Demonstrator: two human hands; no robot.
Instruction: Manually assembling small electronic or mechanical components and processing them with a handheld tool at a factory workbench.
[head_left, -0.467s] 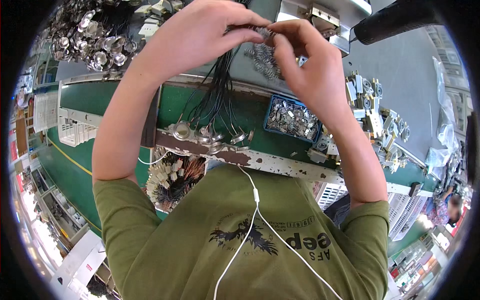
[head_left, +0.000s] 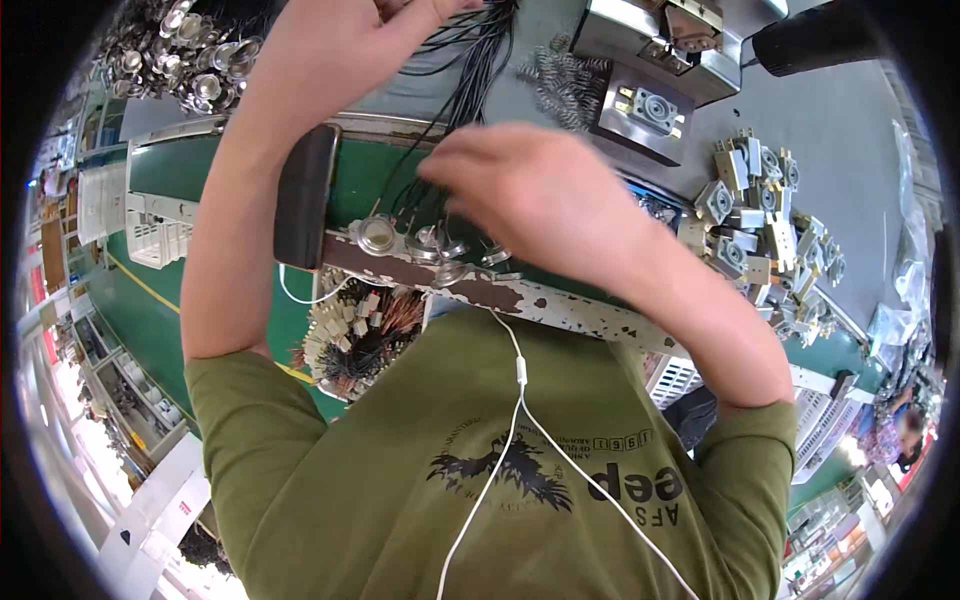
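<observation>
1. Half a second earlier, we had both hands together at the coil springs (head_left: 568, 85); by this moment they had parted, and the pile lay bare, above the right hand (head_left: 535, 190) and right of the left hand (head_left: 345, 45).
2. Our right hand had swung down and to the left, blurred with motion, and showed in front of the black wires (head_left: 475, 85) and just above the round metal discs (head_left: 430, 243).
3. Our left hand had drawn up and away to the left, so that the upper edge of the view cut off part of its fingers.
4. Above and to the right of our right hand, a square white switch part (head_left: 650, 108) on a metal block (head_left: 640, 138) had come into plain sight; the hand had mostly covered it before.
5. Our right forearm (head_left: 680, 285) now hid most of the blue tray (head_left: 640, 184), which had been open to view.
6. We saw the right fingers loosely bent and close together, pointing left toward the wires; through the blur we could not tell whether they gripped or touched anything.
7. We saw the left thumb stretched out to the right, but could not tell how far that hand was open or whether it held anything.
</observation>
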